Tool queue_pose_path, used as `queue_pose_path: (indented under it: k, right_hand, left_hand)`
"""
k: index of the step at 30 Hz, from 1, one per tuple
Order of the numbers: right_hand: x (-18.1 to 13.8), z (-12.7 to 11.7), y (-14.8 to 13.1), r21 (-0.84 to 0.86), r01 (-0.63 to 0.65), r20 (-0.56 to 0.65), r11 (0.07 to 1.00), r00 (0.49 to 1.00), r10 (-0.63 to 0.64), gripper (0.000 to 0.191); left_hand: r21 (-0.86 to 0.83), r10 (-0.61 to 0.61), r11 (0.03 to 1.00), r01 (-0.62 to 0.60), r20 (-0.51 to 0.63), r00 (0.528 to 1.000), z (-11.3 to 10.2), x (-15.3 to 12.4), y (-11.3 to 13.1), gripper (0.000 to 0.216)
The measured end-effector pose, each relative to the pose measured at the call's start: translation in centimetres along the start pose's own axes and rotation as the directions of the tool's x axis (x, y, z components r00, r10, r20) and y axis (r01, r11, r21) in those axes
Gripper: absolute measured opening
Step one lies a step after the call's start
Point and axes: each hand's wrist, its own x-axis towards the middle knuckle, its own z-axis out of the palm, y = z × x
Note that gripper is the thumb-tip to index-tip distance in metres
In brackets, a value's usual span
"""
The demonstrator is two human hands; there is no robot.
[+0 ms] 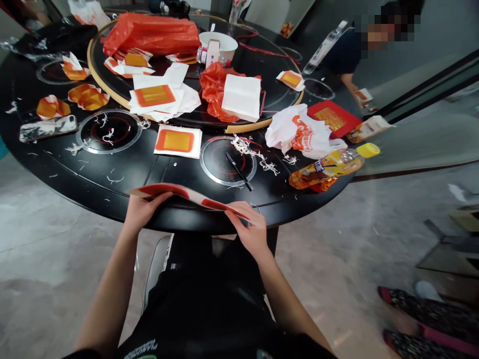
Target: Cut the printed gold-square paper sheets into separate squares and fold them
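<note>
A sheet of red-and-white paper (189,195) spans the gap between my hands, seen nearly edge-on and slightly curved. My left hand (144,208) pinches its left end, thumb on the near side. At the right end my right hand (249,224) grips it the same way. The sheet is held above the near edge of the black round table (172,214). Just beyond it lies a stack of white paper with an orange-gold square (177,141). A black pen-like tool (239,171) rests on a ringed plate mark, beside white paper shreds (243,145).
A yellow-capped drink bottle (325,167) lies at the right beside a white plastic bag (299,132). Folded gold papers (88,96) and a phone (48,128) are at left. A red bag (151,35) sits on the turntable. Another person (342,55) is at far right.
</note>
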Motion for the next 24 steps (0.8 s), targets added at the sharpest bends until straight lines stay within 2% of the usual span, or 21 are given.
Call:
queue_pose_path:
  k: [3,6,9,12,13,15,17,19,21,24]
  right_hand:
    - [-0.4,-2.2,-2.1,-0.085,0.134,0.022,0.987,0.991,-0.133,0.029]
    - [-0.6,-5.4,-5.1,-0.285,0.219,0.000,0.933,0.973,-0.229,0.043]
    - [-1.7,-7.5,-7.4,-0.504,0.245,0.045,0.828,0.965,-0.258,0.059]
    - [-4.0,-7.2,-7.9,-0.628,0.281,0.158,0.725,0.959,-0.235,0.075]
    - [-4.9,-6.6,-7.6,-0.641,0.302,0.198,0.706,0.953,-0.229,0.080]
    - [-6.5,-4.9,-6.9,-0.640,0.324,0.247,0.696,0.945,-0.212,0.087]
    - [-7.9,-3.0,-6.0,-0.633,0.315,0.257,0.707,0.947,-0.192,0.087]
    - [-8.6,-1.5,-5.4,-0.629,0.292,0.263,0.720,0.952,-0.156,0.081]
    - [-8.6,-1.1,-5.2,-0.612,0.264,0.280,0.745,0.954,-0.109,0.077]
    - [-7.2,-2.7,-5.1,-0.545,0.159,0.232,0.823,0.972,-0.035,0.071]
  left_hand:
    - [-0.041,0.063,0.997,-0.059,0.106,0.992,0.3,1.1,1.1,0.021]
    - [-0.053,0.092,0.995,-0.085,0.149,0.985,1.5,3.0,2.6,0.022]
    - [0.004,0.161,0.987,-0.161,0.024,0.987,2.9,2.9,3.0,0.047]
    - [0.219,0.289,0.940,-0.262,-0.102,0.952,3.8,-0.9,2.2,0.080]
    - [0.297,0.346,0.903,-0.309,-0.078,0.935,4.0,-2.7,1.9,0.082]
    - [0.390,0.413,0.814,-0.431,0.136,0.901,4.3,-6.4,1.3,0.078]
    - [0.397,0.391,0.746,-0.535,0.389,0.834,4.5,-9.3,0.9,0.083]
    - [0.394,0.353,0.702,-0.594,0.532,0.770,4.7,-10.9,0.8,0.082]
    - [0.402,0.360,0.674,-0.621,0.555,0.750,4.8,-11.2,0.8,0.070]
    - [0.408,0.412,0.677,-0.613,0.481,0.774,4.7,-10.6,0.9,0.045]
